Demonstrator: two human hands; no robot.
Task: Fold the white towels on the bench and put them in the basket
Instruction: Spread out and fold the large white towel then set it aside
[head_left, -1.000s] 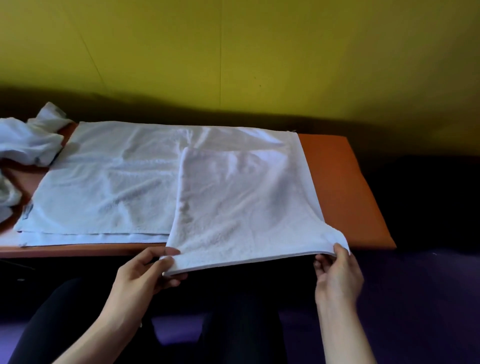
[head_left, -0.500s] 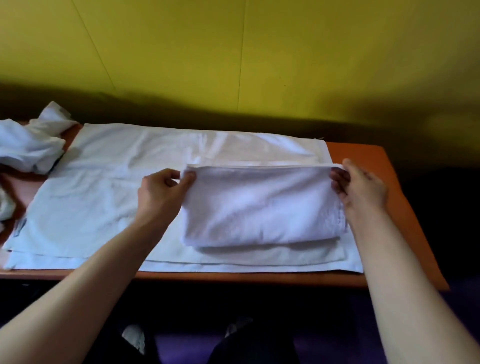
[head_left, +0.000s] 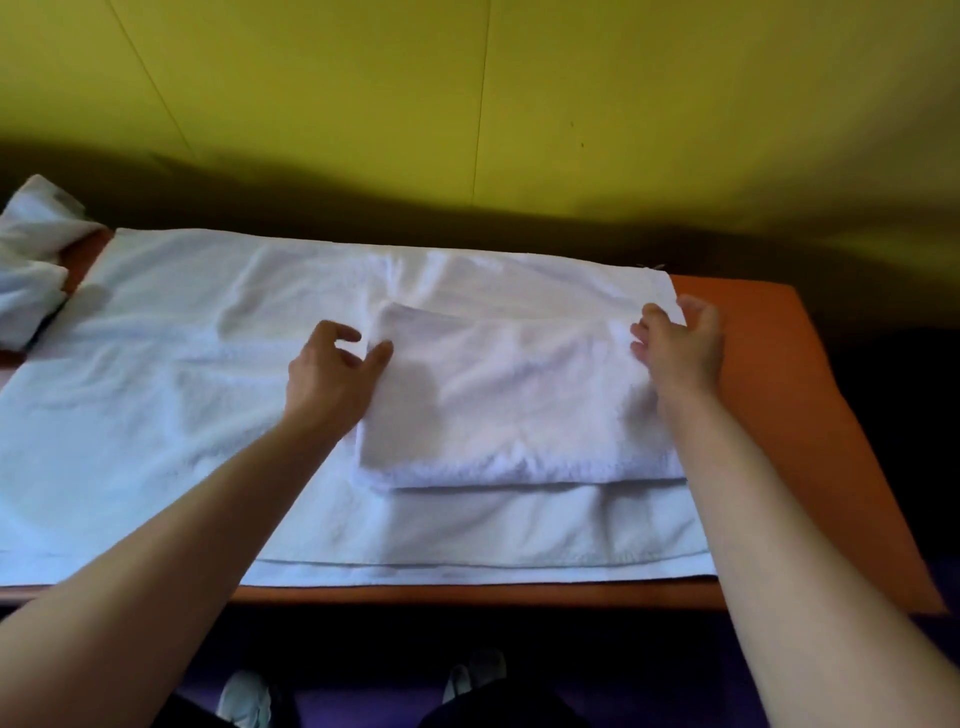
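A folded white towel (head_left: 514, 405) lies on a larger white towel (head_left: 171, 395) that is spread flat over the orange table (head_left: 810, 415). The folded towel sits toward the right end of the spread towel, its thick folded edge facing the near side and stopping short of the spread towel's near hem, so a strip of the lower cloth shows in front of it.

The left hand (head_left: 332, 379) is at the folded towel's far-left corner: its thumb touches the top of the corner, while the other fingers are loosely curled just left of the towel, over the spread cloth. Whether they pinch the corner cannot be told. The right hand (head_left: 680, 348) is at the far-right corner of the folded towel, fingers bent against its edge; a firm grasp cannot be told there either.

Left of the spread towel, at the table's far-left end, lies a crumpled heap of white towels (head_left: 36, 260). Behind the table rises a yellow wall (head_left: 467, 104). Below the table's near edge, two light shoes (head_left: 244, 701) show on a dark purple floor (head_left: 649, 691).
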